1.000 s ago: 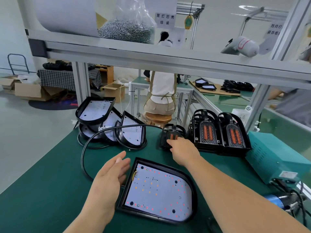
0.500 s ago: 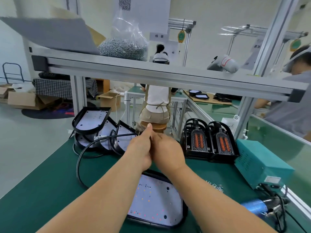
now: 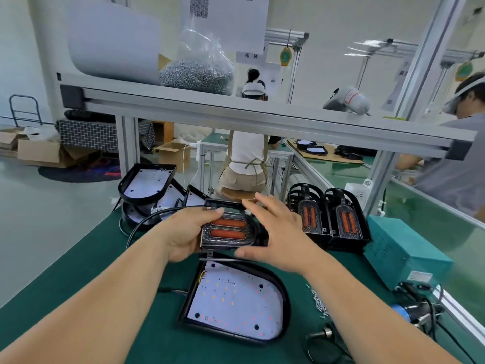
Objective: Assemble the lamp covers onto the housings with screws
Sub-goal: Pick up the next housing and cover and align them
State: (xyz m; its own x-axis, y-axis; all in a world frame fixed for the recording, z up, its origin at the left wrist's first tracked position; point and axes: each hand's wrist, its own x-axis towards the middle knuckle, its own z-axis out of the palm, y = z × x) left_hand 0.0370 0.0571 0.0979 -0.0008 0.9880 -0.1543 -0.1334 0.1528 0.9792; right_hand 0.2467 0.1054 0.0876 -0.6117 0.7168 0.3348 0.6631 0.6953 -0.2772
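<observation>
Green-matted bench (image 3: 105, 253) carries everything, w/ an aluminium-frame shelf (image 3: 236, 114) across the top holding a clear plastic bag of silver screws (image 3: 196, 72). At the bench's right side sits a teal metal box (image 3: 401, 256).

Nearest the person, flat on the mat, lies a black D-shaped lamp housing w/ a white LED board (image 3: 236, 298) facing up. It has no cover on it & no screws in it that I can see. Back left, a stack of similar black housings (image 3: 148, 183) sits in a heap, also uncovered. Back right, two more black lamp covers w/ orange lenses (image 3: 346, 223) stand side by side.

The piece being worked on, a black ribbed lamp cover w/ two orange oblong lenses (image 3: 228, 229), is held in the air just above the far edge of the near housing, lenses up. Left hand (image 3: 183, 232) grips its left end, thumb on top & fingers curled under. Right hand (image 3: 275, 232) is at its right end w/ fingers straight & spread, thumb touching the near edge, not clamped round it.

A small pile of loose silver screws (image 3: 319, 304) lies on the mat right of the housing, untouched.

Progress, by my read: early. Cover is in hand but not yet seated. Left to do: lower & align it on the housing, drive the screws, then rpt for the stack.
</observation>
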